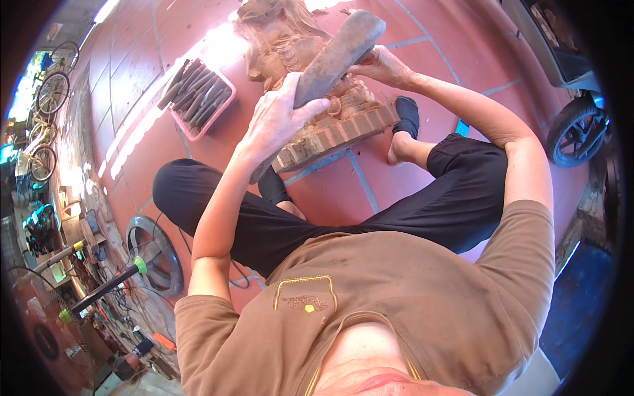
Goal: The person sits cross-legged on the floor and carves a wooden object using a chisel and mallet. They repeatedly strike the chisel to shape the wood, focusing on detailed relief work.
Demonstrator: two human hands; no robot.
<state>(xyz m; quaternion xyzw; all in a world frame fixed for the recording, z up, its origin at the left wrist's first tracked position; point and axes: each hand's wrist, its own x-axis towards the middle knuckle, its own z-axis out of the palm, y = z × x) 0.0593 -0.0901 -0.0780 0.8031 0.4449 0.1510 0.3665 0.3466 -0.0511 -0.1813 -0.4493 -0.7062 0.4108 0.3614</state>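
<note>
In front of me on the floor stands a carved wooden figure (281, 46) with a notched, block-edged base (337, 136). My left hand (274, 119) is wrapped round a long, flat wooden mallet (340, 56), which slants across the front of the carving, its broad end up and to the right. Beyond that broad end, my right hand (386, 68) is at the carving's right side with its fingers closed. What they pinch, if anything, is hidden behind the mallet. My legs are spread either side of the carving.
Left of the carving, a pink basket (226, 119) holds many dark chisel-like tools (198, 96). A fan with a round base (155, 254) and cables lie at lower left. Bicycles (53, 92) stand far left. A wheeled vehicle's tyre (576, 131) is at right. Red tiles (330, 191) cover the floor.
</note>
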